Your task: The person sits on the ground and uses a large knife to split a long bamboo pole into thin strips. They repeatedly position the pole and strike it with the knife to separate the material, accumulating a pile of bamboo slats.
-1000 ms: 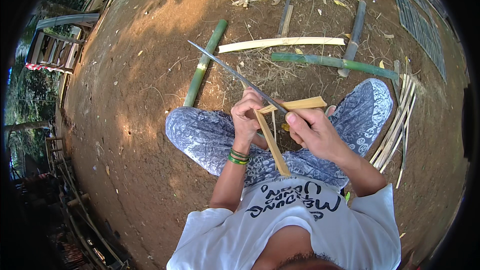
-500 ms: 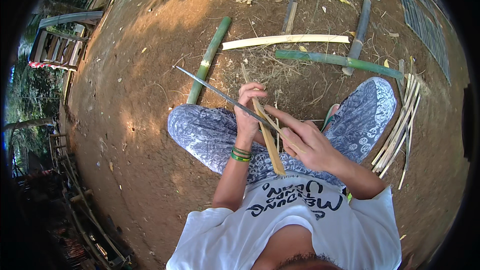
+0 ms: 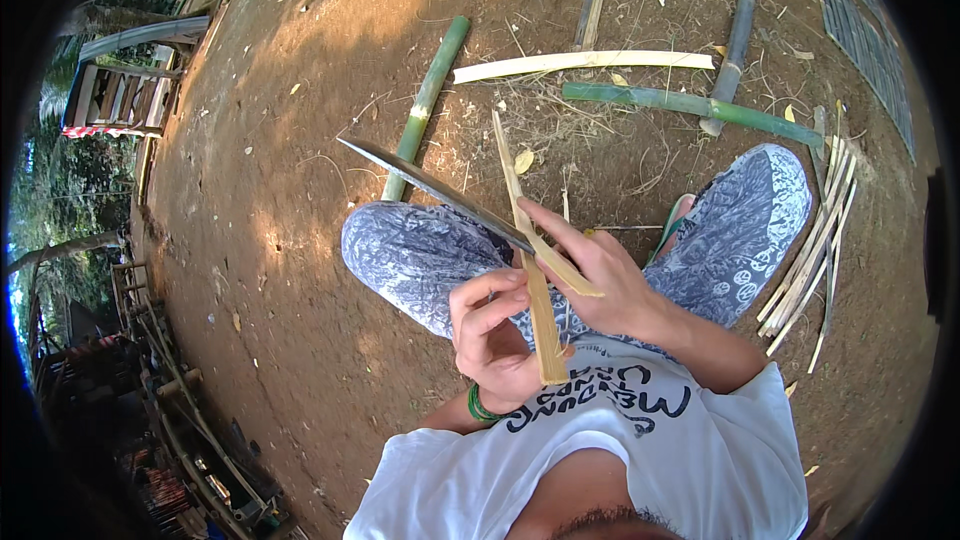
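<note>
Bamboo work at centre of frame: long, flat, tan bamboo strip (image 3: pixel 542 325), slanting from upper centre down to the white shirt (image 3: pixel 630 440); short, splayed tan piece (image 3: pixel 572 273) just to its right, angled away toward lower right; cannot tell whether joined to the strip beneath the fingers.

Left hand (image 3: pixel 490 325), lower centre: fingers curled, loosely closed, with the strip's lower stretch between fingertips and thumb. Right hand (image 3: pixel 608 285), right of centre: partly closed, index finger extended to the strip's edge, apparently around the handle of a long, tapering, dark-grey metal knife (image 3: pixel 440 188); handle hidden from view; blade pointing to upper left, its near end against the strip at the fork.

Surroundings: patterned grey trousers (image 3: pixel 410 245) below the blade; green bamboo pole (image 3: pixel 428 105) at upper left of centre; pale, flat bamboo length (image 3: pixel 590 59) at upper centre; bundle of thin, pale slivers (image 3: pixel 810 240) at right.

Likely hazards, by judgement: a jump of the blade toward fingers or knee, from sudden yielding of the wood or the loose left-hand hold; a split wandering off the grain, from uneven pressure or a twisted blade; a cut to the extended index finger, from closeness to the fork.
</note>
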`<action>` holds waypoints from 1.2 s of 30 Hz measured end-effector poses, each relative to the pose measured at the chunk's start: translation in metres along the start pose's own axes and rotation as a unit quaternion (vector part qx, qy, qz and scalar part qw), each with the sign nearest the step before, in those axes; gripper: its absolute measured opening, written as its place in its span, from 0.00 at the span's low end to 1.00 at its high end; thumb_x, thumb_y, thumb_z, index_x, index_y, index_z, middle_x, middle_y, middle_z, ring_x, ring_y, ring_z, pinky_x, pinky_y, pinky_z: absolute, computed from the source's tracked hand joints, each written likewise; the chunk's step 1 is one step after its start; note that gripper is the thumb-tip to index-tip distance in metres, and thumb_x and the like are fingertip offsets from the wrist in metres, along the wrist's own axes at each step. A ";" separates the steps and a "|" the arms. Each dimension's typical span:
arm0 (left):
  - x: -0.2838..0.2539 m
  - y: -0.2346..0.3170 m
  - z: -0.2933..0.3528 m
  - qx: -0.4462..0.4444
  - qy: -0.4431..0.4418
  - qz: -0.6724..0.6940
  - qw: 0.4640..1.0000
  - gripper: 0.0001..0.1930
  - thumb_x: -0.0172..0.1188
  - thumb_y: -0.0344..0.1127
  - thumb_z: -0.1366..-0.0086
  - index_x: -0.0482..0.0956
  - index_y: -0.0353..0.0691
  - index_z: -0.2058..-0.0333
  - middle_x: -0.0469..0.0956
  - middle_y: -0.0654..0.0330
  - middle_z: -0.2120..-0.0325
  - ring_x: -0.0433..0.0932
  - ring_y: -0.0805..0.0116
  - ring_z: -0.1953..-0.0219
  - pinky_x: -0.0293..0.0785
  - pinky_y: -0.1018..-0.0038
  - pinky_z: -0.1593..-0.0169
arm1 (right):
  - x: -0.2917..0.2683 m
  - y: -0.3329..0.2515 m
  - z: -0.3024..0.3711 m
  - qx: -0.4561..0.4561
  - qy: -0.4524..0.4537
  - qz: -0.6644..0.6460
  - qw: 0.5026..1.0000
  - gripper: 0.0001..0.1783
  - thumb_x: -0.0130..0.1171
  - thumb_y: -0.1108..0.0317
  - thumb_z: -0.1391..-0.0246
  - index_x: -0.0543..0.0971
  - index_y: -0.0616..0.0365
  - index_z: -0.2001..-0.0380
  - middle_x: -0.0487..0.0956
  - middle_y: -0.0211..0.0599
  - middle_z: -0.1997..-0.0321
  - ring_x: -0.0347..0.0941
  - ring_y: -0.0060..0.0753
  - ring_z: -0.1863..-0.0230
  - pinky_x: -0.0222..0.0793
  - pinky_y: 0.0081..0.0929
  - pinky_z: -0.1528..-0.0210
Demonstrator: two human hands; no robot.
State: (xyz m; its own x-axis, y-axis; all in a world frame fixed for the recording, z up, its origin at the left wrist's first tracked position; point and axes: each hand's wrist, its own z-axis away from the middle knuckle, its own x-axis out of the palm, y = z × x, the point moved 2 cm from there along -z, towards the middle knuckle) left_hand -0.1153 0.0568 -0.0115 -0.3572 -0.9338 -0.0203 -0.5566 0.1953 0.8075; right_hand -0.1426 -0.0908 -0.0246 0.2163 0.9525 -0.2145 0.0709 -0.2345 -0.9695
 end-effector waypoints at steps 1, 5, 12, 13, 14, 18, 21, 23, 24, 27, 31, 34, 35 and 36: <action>-0.002 -0.001 0.004 0.005 -0.008 -0.009 1.000 0.27 0.75 0.41 0.46 0.74 0.33 0.54 0.72 0.46 0.54 0.75 0.53 0.50 0.73 0.59 0.44 | -0.001 -0.001 0.000 -0.004 0.000 0.009 1.000 0.30 0.49 0.64 0.36 0.63 0.66 0.34 0.78 0.51 0.79 0.77 0.56 0.79 0.71 0.45 0.73; -0.006 0.000 0.005 0.077 -0.004 -0.032 0.997 0.25 0.65 0.51 0.36 0.72 0.34 0.55 0.73 0.45 0.57 0.75 0.49 0.51 0.73 0.56 0.45 | -0.009 -0.003 0.000 0.035 -0.043 0.024 0.998 0.32 0.49 0.61 0.35 0.60 0.66 0.33 0.78 0.52 0.80 0.77 0.58 0.79 0.70 0.47 0.72; 0.010 0.012 -0.007 0.142 0.029 0.113 0.983 0.30 0.35 0.61 0.25 0.72 0.42 0.72 0.69 0.60 0.75 0.69 0.63 0.69 0.70 0.68 0.60 | 0.008 -0.003 -0.006 0.068 -0.085 0.039 0.993 0.34 0.49 0.58 0.34 0.57 0.64 0.31 0.74 0.53 0.84 0.74 0.61 0.81 0.68 0.51 0.72; 0.012 0.014 -0.011 0.125 0.059 0.109 0.984 0.29 0.33 0.56 0.23 0.67 0.47 0.81 0.64 0.66 0.82 0.60 0.71 0.76 0.62 0.72 0.68 | 0.010 -0.003 -0.006 0.072 -0.091 0.046 0.992 0.34 0.49 0.58 0.34 0.57 0.64 0.31 0.74 0.53 0.84 0.74 0.61 0.81 0.68 0.51 0.72; 0.011 0.014 -0.014 0.129 0.059 0.127 0.982 0.29 0.33 0.55 0.23 0.66 0.47 0.81 0.64 0.67 0.82 0.59 0.72 0.76 0.60 0.73 0.69 | 0.012 -0.003 -0.006 0.066 -0.091 0.052 0.992 0.34 0.49 0.58 0.34 0.57 0.64 0.31 0.74 0.53 0.84 0.74 0.62 0.81 0.68 0.51 0.72; 0.010 0.011 -0.022 0.175 0.096 0.192 0.961 0.28 0.40 0.50 0.23 0.64 0.45 0.85 0.64 0.66 0.86 0.59 0.71 0.82 0.54 0.74 0.77 | 0.013 -0.008 -0.003 0.075 -0.102 0.033 0.991 0.34 0.48 0.59 0.34 0.57 0.66 0.31 0.75 0.54 0.84 0.74 0.64 0.79 0.68 0.51 0.71; 0.014 0.016 -0.033 0.186 0.095 0.211 0.955 0.29 0.35 0.51 0.22 0.61 0.47 0.84 0.61 0.68 0.85 0.56 0.73 0.81 0.53 0.76 0.75 | 0.008 -0.017 0.004 0.036 -0.070 -0.021 0.997 0.34 0.48 0.61 0.34 0.56 0.67 0.31 0.76 0.55 0.82 0.75 0.64 0.77 0.70 0.50 0.69; 0.020 0.025 -0.045 0.182 0.099 0.231 0.951 0.29 0.30 0.53 0.21 0.59 0.49 0.83 0.59 0.69 0.84 0.54 0.75 0.79 0.53 0.77 0.73 | 0.002 -0.023 0.008 0.006 -0.040 -0.048 0.998 0.34 0.47 0.62 0.34 0.56 0.68 0.31 0.78 0.55 0.80 0.76 0.63 0.76 0.71 0.48 0.68; 0.024 0.030 -0.051 0.183 0.113 0.247 0.945 0.29 0.30 0.53 0.21 0.59 0.49 0.82 0.59 0.69 0.84 0.54 0.75 0.79 0.54 0.77 0.72 | -0.003 -0.028 0.009 -0.001 -0.030 -0.055 0.998 0.34 0.47 0.63 0.34 0.55 0.68 0.31 0.79 0.55 0.79 0.77 0.63 0.76 0.71 0.47 0.68; 0.038 0.024 -0.058 0.172 0.120 0.277 0.938 0.28 0.30 0.52 0.21 0.59 0.49 0.82 0.59 0.69 0.83 0.54 0.75 0.79 0.55 0.77 0.71 | -0.017 -0.034 0.006 0.037 -0.006 -0.063 0.997 0.34 0.47 0.63 0.34 0.55 0.69 0.31 0.80 0.55 0.78 0.79 0.61 0.75 0.72 0.45 0.67; 0.054 0.001 -0.057 0.114 0.044 0.228 0.966 0.27 0.29 0.49 0.20 0.58 0.49 0.81 0.59 0.69 0.82 0.55 0.74 0.77 0.57 0.75 0.69 | -0.021 -0.013 0.007 0.067 0.046 -0.024 0.996 0.33 0.42 0.64 0.33 0.54 0.66 0.29 0.74 0.48 0.82 0.75 0.49 0.79 0.68 0.39 0.71; 0.055 -0.004 -0.057 0.101 0.011 0.235 0.967 0.26 0.29 0.48 0.20 0.58 0.50 0.81 0.60 0.69 0.81 0.57 0.74 0.76 0.58 0.74 0.67 | -0.022 -0.014 0.010 0.053 0.050 -0.027 0.997 0.34 0.43 0.64 0.34 0.53 0.66 0.29 0.76 0.49 0.79 0.75 0.52 0.78 0.69 0.40 0.70; 0.053 -0.004 -0.058 0.100 0.009 0.248 0.964 0.26 0.29 0.48 0.20 0.58 0.50 0.81 0.60 0.69 0.81 0.57 0.73 0.76 0.58 0.74 0.68 | -0.022 -0.020 0.012 0.045 0.035 -0.037 0.998 0.34 0.44 0.64 0.34 0.52 0.67 0.29 0.79 0.53 0.74 0.77 0.57 0.75 0.72 0.41 0.67; 0.052 -0.004 -0.058 0.099 0.008 0.260 0.960 0.26 0.29 0.48 0.20 0.58 0.50 0.81 0.60 0.69 0.81 0.57 0.73 0.76 0.58 0.74 0.68 | -0.021 -0.022 0.014 0.036 0.020 -0.047 0.998 0.35 0.46 0.65 0.34 0.52 0.68 0.30 0.83 0.57 0.69 0.79 0.62 0.71 0.75 0.43 0.65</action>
State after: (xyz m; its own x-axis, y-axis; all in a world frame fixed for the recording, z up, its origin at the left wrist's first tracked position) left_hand -0.0880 -0.0101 0.0187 -0.6149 -0.6989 0.3654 -0.4391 0.6882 0.5775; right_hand -0.1626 -0.1033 0.0001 0.2511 0.9607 -0.1187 0.0226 -0.1285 -0.9915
